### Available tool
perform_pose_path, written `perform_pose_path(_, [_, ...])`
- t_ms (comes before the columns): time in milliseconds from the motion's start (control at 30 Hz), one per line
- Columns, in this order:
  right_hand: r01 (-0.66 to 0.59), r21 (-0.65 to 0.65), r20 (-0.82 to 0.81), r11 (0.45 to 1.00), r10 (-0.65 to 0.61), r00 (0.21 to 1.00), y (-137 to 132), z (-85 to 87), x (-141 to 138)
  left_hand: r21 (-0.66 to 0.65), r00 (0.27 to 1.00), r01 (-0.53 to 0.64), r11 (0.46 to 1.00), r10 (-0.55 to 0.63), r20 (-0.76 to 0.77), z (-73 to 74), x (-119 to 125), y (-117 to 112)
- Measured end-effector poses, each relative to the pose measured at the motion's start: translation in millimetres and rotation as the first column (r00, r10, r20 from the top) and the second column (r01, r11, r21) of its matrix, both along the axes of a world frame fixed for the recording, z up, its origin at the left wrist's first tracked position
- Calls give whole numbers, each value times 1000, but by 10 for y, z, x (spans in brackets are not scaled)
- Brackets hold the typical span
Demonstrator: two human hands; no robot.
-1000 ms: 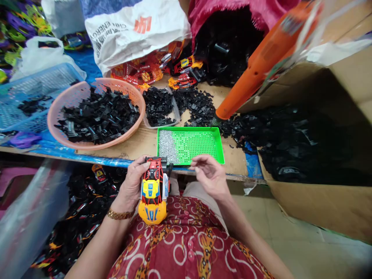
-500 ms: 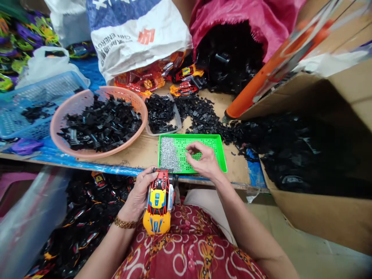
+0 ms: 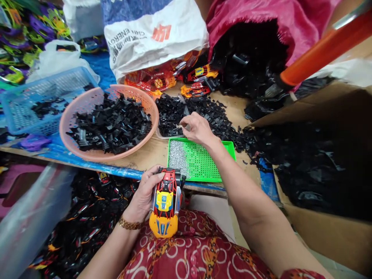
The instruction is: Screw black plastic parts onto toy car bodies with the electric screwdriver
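My left hand (image 3: 144, 195) grips a red, yellow and orange toy car body (image 3: 165, 202) over my lap, close to the table's front edge. My right hand (image 3: 197, 128) reaches forward past the green perforated tray (image 3: 209, 166), which has small silver screws heaped at its left end. Its fingers are bent down into the loose black plastic parts (image 3: 200, 112) by the clear tray of black parts (image 3: 168, 114). Whether it holds one of them is hidden.
A pink basket (image 3: 87, 112) of black parts stands left, a blue basket (image 3: 26, 104) beyond it. A white bag (image 3: 151, 31) spills red car shells at the back, beside a magenta sack (image 3: 261, 23). An orange tool (image 3: 325, 50) hangs right, over a cardboard box (image 3: 334, 232).
My right hand has moved from in front of my body, across the green tray, out to the black parts behind it. The left hand keeps hold of the car body.
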State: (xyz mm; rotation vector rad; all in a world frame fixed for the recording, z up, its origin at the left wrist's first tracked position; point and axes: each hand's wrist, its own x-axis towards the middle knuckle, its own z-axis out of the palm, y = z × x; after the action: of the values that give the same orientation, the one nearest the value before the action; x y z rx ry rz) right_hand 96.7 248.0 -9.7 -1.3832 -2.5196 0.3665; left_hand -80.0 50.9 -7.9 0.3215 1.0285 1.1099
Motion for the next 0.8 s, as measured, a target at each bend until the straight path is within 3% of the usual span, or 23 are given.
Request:
perform_pose_path(133, [-43,0,161,999,43,986,180,1,-118,24,1000,-17,1000,17,-13,-11,-30,27])
perform_pose_path(433, [-91,-17,266,996,92,960,231,-35,-284,55,999,-5,998,7,-47,-20,-82,51])
perform_pose_path(800, [-74,4,99,997,73,992,235,-113,-221,68,1000,-14,998,15,-9,-41,-109,0])
